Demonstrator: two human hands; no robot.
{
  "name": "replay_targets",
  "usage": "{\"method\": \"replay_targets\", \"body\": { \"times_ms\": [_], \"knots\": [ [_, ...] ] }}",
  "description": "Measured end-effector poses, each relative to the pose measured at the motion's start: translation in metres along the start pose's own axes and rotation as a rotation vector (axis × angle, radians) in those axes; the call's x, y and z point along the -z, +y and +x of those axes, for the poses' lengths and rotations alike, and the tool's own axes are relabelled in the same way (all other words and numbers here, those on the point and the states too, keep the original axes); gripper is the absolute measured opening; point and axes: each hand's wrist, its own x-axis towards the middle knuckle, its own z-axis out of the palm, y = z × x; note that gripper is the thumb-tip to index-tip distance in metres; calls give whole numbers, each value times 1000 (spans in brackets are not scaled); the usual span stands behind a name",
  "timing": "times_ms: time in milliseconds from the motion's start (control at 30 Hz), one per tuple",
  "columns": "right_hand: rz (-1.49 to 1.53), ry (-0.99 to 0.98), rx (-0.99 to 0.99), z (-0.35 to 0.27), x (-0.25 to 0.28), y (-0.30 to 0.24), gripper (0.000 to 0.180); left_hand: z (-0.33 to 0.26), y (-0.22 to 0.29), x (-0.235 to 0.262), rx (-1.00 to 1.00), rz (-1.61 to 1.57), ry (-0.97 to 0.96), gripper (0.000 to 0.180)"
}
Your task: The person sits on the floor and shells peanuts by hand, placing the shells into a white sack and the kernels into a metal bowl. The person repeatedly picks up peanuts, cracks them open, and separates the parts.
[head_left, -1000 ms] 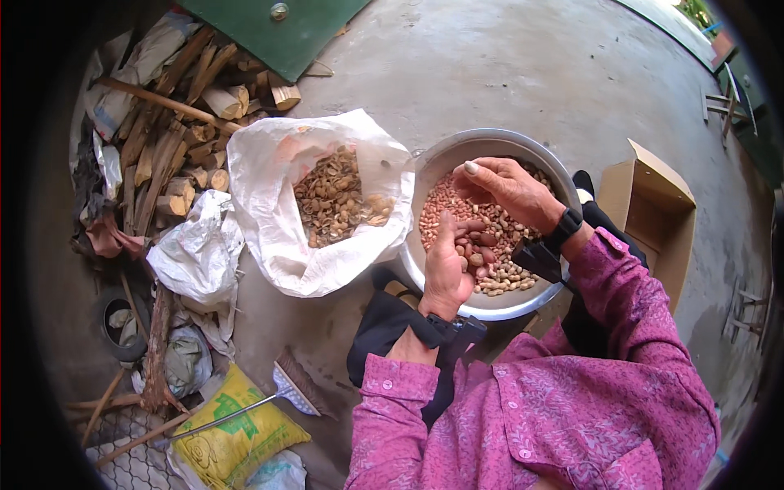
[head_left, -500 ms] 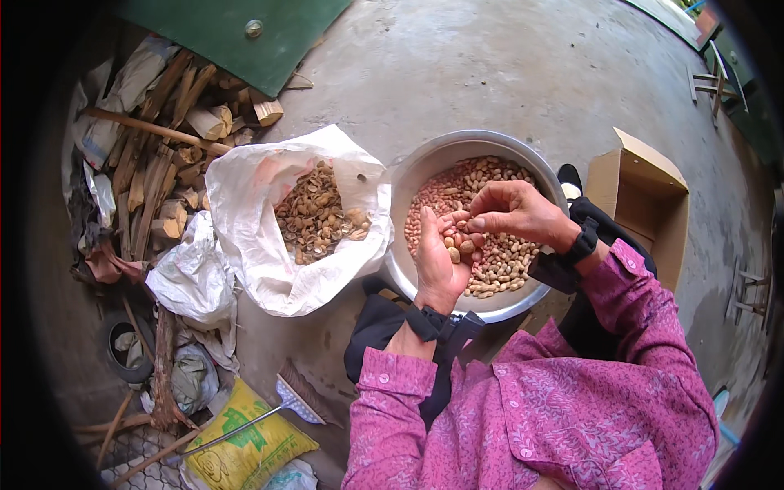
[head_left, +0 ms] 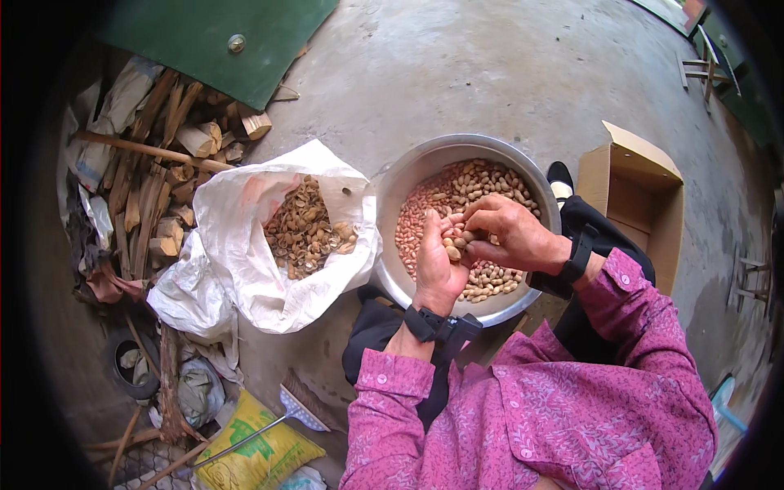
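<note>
Over a round metal basin (head_left: 387,273), my left hand (head_left: 438,276) is cupped palm up around a few unshelled peanuts (head_left: 453,247). My right hand (head_left: 523,237) bends over that palm, its thumb and fingers closed on a peanut there; the fingers partly cover it. Below both hands the basin holds unshelled peanuts (head_left: 492,181) on the far and right sides and shelled pink kernels (head_left: 411,222) on the left. Left of the basin, a white woven sack (head_left: 314,302) stands with its mouth wide, with broken peanut shells (head_left: 298,229) inside.
Right of the basin sits an open cardboard box (head_left: 598,184), beside my shoe (head_left: 560,175). Split firewood (head_left: 155,192) is piled at the far left under a green panel (head_left: 220,33). A yellow bag (head_left: 261,445) and a brush with a long handle (head_left: 304,408) lie near left.
My right hand has come down closer over the left palm, its fingers now curled onto the peanuts. The left hand stays cupped. The whole view has shifted slightly.
</note>
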Motion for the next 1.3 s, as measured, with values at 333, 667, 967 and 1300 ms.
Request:
{"method": "replay_targets", "body": {
  "times_ms": [333, 667, 967, 1300],
  "knots": [
    [619, -24, -684, -9, 0, 8, 19, -12, 0, -20, -46, 110, 55, 28],
    [249, 3, -344, -1, -12, -2, 28, -19, 0, -14, -163, 235, 76, 14],
    [782, -27, -768, -4, -16, 7, 37, -27, 7, -18, -120, 307, -9, 15],
    [993, -147, -839, -6, -23, 8, 40, -30, 7, -18, -118, 283, -68, 21]
  ]
}}
